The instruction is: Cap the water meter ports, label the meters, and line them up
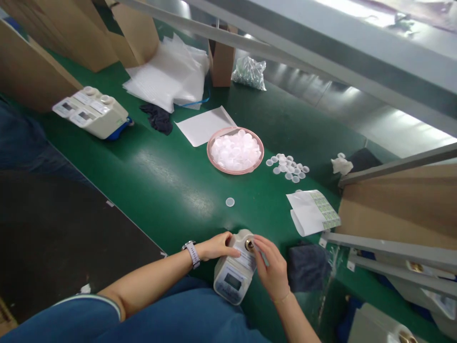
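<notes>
Left hand (pixel 216 246) grips white water meter (pixel 232 281), meter leaning on green bench (pixel 171 190). Right hand (pixel 273 269) holds thin pale stick (pixel 263 256) at brass ring (pixel 249 244) on meter end. One small white disc (pixel 230 202) lies alone, near meter. Pink dish (pixel 208 153) full of discs farther off; loose disc pile (pixel 287 167) just beside dish.

Upright-tilted white plastic-cased water meter (pixel 232 271) on the green bench top (pixel 171 209), small dark display (pixel 233 281) facing up, brass-ringed port (pixel 249 244) at the far end. Left hand (pixel 217 246) draped over the casing's upper part, fingers pressed against it just beside the port. Right hand (pixel 273 270) close at the port, pinching a slim pale tool (pixel 263 256) (greenish, tip hidden behind the fingers).
</notes>
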A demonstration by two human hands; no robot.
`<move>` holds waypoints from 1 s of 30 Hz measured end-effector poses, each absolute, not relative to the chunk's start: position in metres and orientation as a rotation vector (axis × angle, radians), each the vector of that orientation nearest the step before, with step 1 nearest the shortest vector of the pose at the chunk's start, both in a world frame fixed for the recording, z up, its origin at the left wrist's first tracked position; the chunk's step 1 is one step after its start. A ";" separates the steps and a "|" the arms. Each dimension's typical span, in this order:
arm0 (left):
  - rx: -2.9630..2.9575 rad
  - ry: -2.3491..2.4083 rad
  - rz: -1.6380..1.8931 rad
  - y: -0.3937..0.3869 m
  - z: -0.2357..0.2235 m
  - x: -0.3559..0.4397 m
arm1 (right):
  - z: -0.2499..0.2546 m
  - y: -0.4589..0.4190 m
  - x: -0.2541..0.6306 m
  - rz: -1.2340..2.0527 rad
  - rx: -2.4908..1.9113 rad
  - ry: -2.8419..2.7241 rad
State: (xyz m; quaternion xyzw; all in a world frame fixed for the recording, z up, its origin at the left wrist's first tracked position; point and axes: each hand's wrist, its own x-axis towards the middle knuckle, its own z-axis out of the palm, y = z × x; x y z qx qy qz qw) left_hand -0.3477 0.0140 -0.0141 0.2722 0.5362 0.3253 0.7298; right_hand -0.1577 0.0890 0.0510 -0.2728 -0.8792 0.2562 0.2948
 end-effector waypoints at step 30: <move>0.871 1.260 0.570 0.017 -0.006 -0.333 | 0.045 0.111 -0.202 1.048 -1.647 -2.434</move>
